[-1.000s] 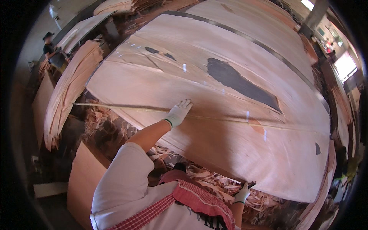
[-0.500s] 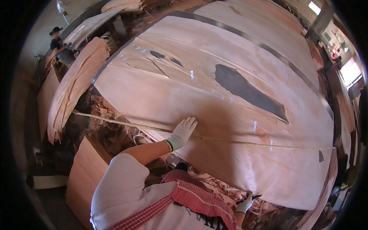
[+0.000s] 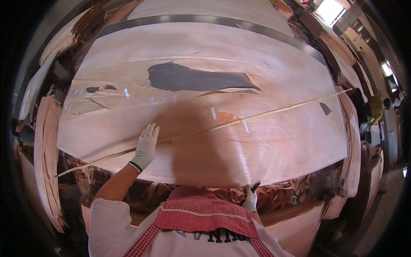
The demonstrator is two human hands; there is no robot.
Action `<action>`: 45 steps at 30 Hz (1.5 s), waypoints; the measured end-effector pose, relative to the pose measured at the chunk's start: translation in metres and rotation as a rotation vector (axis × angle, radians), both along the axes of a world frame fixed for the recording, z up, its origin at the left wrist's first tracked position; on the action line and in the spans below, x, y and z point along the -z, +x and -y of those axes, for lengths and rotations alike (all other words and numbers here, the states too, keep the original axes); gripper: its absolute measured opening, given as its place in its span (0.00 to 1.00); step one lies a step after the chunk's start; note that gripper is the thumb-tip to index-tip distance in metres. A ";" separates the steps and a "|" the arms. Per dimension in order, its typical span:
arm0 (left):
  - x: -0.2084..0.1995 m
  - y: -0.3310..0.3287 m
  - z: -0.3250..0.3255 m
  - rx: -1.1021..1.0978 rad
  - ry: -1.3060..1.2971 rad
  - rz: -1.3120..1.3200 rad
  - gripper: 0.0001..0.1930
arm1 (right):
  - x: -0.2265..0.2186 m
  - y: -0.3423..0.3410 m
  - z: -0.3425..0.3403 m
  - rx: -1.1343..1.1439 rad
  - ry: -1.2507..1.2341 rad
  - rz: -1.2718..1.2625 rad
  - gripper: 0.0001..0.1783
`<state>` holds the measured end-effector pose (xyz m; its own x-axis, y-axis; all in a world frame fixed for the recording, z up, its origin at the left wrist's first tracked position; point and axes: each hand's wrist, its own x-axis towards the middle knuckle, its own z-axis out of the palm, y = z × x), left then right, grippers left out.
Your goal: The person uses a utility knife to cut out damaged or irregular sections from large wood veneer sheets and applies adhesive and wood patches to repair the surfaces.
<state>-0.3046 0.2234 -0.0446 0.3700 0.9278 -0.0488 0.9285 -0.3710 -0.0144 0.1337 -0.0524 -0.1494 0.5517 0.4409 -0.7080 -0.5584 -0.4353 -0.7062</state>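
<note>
My left hand (image 3: 146,147), in a white glove with a green cuff, lies across a long, thin bamboo pole (image 3: 192,133). Its fingers point away, straight and close together; the thumb is hidden, and the pole passes beneath the palm. That pole slants over a large, pale pinkish wood veneer sheet (image 3: 295,141), its right tip past the sheet's side. At the sheet's near edge, my right hand (image 3: 250,200), gloved too, is closed on a slim dark tool (image 3: 255,186) whose kind I cannot make out. The sheet has a long, ragged hole (image 3: 197,79), smaller holes and white tape strips.
Beyond the sheet runs a dark metal strip (image 3: 184,18), with more veneer behind it. Veneer stacks stand at the left (image 3: 46,150) and right (image 3: 353,141). Torn veneer scraps (image 3: 282,190) lie below the near edge.
My view has turned to the right. The pole has shifted rightward and its right part farther across the sheet, now crossing the round patch, with my left hand still on it. My right hand stays by the near edge.
</note>
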 end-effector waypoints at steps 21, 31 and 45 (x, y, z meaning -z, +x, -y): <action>0.029 0.011 -0.321 -0.099 0.269 -0.087 0.13 | -0.106 0.089 -0.252 -0.590 -0.073 0.705 0.16; -0.007 0.113 -0.432 0.072 0.396 0.235 0.17 | -0.107 0.153 -0.406 -0.921 -0.486 1.327 0.20; 0.065 0.429 -0.352 0.316 0.071 0.923 0.04 | -0.071 0.131 -0.544 -0.993 -0.549 1.327 0.19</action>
<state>0.1248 0.5755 -0.1098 0.4671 0.7688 0.4367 0.4439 -0.6310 0.6362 0.2645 0.4918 -0.0784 0.5232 0.8264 -0.2082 0.8310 -0.5489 -0.0902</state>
